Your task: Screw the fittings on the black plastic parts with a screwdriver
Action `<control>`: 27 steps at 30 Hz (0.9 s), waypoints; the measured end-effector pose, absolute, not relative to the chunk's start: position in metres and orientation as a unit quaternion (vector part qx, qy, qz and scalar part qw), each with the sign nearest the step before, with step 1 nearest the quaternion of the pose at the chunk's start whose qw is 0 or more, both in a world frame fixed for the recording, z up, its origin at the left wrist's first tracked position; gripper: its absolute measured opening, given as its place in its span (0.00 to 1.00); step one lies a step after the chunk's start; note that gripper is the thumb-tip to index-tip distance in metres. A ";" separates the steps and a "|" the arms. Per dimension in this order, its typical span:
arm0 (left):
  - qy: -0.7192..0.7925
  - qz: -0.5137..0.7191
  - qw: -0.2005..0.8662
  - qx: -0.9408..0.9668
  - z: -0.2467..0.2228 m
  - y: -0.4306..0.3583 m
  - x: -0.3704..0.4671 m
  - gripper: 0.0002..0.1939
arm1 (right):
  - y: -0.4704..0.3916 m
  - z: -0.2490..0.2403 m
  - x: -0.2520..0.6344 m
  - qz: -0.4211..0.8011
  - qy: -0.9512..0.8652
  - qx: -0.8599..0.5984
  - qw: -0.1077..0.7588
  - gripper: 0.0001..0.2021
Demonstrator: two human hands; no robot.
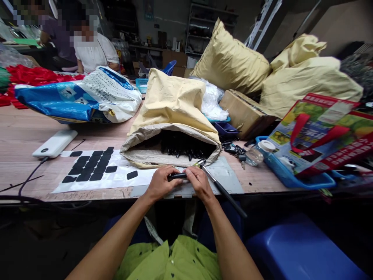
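Two hands [163, 181], black rod [178, 176] partly hidden

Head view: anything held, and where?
Black rod: left hand near its left end, right hand farther right. Right tip unclear.

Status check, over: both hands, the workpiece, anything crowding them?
Left hand and right hand on black rod. Hammer close beside right hand, jutting past edge of table. Open-mouthed cream sack just beyond.

Sack's contents [186, 147] too dark to tell apart, blue stool [300, 249] cut off by bottom edge, red-handled bag [326, 136] cropped right
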State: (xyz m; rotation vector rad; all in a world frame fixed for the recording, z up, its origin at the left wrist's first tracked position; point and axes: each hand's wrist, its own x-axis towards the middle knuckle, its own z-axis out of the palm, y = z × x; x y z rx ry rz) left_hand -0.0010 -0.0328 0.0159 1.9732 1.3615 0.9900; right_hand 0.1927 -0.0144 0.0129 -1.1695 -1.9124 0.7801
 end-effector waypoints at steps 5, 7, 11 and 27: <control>0.440 0.318 0.359 0.760 0.014 -0.104 0.011 0.10 | -0.014 0.005 0.198 0.381 -0.655 -0.460 0.463 0.23; 0.451 0.252 0.410 0.751 -0.007 -0.126 0.017 0.12 | -0.014 0.003 0.198 0.387 -0.647 -0.461 0.467 0.23; 0.611 0.106 0.427 0.659 -0.069 -0.136 0.020 0.14 | -0.013 0.002 0.198 0.385 -0.656 -0.461 0.457 0.22; 0.709 0.255 0.185 0.631 0.045 0.018 -0.035 0.13 | -0.013 -0.002 0.197 0.358 -0.663 -0.467 0.463 0.23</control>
